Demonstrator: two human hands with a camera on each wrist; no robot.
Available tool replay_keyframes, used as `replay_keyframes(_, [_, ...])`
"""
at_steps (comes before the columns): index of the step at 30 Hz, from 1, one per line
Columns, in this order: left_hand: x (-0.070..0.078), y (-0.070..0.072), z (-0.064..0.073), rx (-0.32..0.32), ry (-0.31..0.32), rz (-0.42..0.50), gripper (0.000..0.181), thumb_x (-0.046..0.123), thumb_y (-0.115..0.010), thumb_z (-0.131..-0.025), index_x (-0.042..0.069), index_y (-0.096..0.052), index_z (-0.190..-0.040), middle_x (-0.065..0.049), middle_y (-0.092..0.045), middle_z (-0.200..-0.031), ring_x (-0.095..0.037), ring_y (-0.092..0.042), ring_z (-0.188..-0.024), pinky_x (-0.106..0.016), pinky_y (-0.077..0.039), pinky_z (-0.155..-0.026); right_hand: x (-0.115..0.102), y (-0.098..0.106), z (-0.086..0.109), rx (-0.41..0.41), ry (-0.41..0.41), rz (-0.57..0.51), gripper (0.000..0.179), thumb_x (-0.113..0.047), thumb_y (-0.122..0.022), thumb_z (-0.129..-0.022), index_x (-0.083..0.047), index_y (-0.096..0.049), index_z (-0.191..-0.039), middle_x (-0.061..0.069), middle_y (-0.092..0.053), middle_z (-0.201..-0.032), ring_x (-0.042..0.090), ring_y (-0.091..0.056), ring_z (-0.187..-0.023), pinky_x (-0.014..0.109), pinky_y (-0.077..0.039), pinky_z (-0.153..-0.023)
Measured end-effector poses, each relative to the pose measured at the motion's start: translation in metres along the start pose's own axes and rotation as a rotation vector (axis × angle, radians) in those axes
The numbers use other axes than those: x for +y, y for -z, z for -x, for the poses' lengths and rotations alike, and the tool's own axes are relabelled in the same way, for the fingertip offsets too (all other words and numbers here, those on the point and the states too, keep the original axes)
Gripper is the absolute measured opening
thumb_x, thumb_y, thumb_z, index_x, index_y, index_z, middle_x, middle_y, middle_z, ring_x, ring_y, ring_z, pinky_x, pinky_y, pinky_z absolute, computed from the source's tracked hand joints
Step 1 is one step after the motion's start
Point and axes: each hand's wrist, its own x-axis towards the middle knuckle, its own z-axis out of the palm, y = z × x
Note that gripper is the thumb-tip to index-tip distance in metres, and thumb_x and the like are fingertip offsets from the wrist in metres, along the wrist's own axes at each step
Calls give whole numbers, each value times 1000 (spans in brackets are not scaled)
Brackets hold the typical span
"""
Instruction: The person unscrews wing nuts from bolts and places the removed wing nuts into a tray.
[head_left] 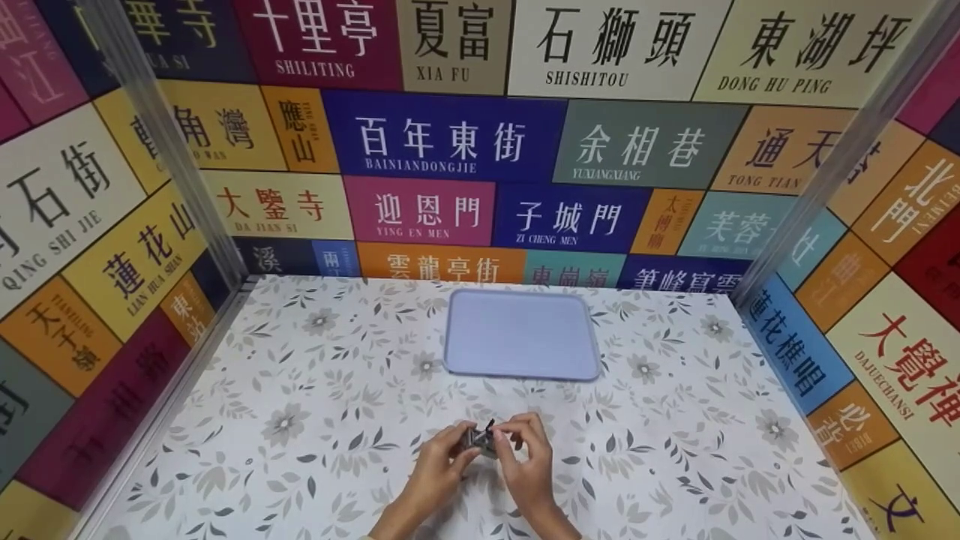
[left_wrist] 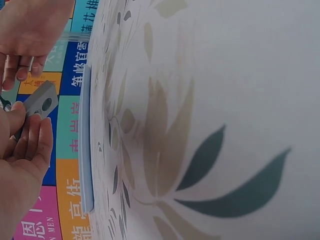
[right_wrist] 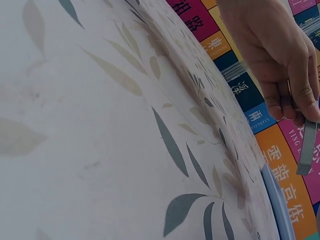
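My left hand [head_left: 439, 461] holds a small grey metal piece [head_left: 486, 450] between thumb and fingers, above the table near its front. The left wrist view shows a round hole in the flat face of this grey metal piece [left_wrist: 44, 101]. From the right wrist it looks like a narrow strip [right_wrist: 307, 147] under the fingers of the left hand [right_wrist: 280, 55]. My right hand [head_left: 529, 457] meets it from the other side, thumb and forefinger pinching a small dark part [head_left: 490, 425] at its top. The fingers partly hide this part, and I cannot tell its kind.
A pale lavender tray [head_left: 521, 334] lies flat on the table beyond the hands. The table [head_left: 360, 360] has a white cover with grey leaves and flowers. Panels with coloured place-name signs [head_left: 446, 139] stand at the back and both sides, with metal posts [head_left: 214, 195] at the corners.
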Motion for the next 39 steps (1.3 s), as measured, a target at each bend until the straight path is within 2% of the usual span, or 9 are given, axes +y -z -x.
replay_keyframes(5, [0, 0, 0, 2, 18, -13, 36, 19, -67, -95, -3, -64, -124, -5, -66, -94, 0, -56, -77, -20, -56, -69, 2, -1, 1, 12, -12, 25, 15, 14, -71, -81, 0, -70, -86, 14, -57, -84, 25, -49, -71, 40, -42, -56])
replay_keyframes(11, [1, 0, -1, 1, 28, -17, 35, 18, -67, -94, 0, -65, -124, -4, -66, -93, 0, -56, -76, -20, -56, -68, 3, 0, 2, 4, 22, 59, 29, 21, -69, -76, 1, -72, -96, 15, -58, -83, 17, -50, -70, 36, -43, -54])
replay_keyframes(16, [2, 0, 0, 8, 22, -25, 35, 17, -68, -93, 0, -66, -123, -5, -67, -93, -1, -56, -77, -20, -56, -69, 3, 0, 1, -6, 55, 65, 35, 25, -66, -74, 3, -73, -101, 15, -57, -83, 18, -49, -68, 33, -44, -53])
replay_keyframes(27, [0, 0, 0, -17, 30, 14, 37, 19, -67, -95, -5, -64, -124, -9, -69, -102, -2, -60, -81, -21, -57, -71, 4, 0, 0, -10, 67, 64, 30, 26, -64, -74, 4, -73, -93, 16, -57, -84, 20, -52, -70, 20, -45, -58])
replay_keyframes(34, [0, -1, -1, 2, 2, 9, 36, 17, -68, -94, -4, -65, -122, -11, -70, -103, -3, -62, -82, -21, -57, -71, 1, -1, -1, -1, 53, 57, 27, 24, -65, -74, 3, -73, -90, 15, -56, -84, 20, -52, -71, 18, -44, -59])
replay_keyframes(39, [0, -2, 0, 17, -11, -3, 35, 16, -69, -93, -4, -65, -122, -13, -70, -104, -6, -64, -83, -22, -58, -72, 2, -2, -3, 19, 62, 50, 27, 26, -67, -73, 4, -74, -86, 13, -55, -83, 20, -50, -71, 22, -43, -58])
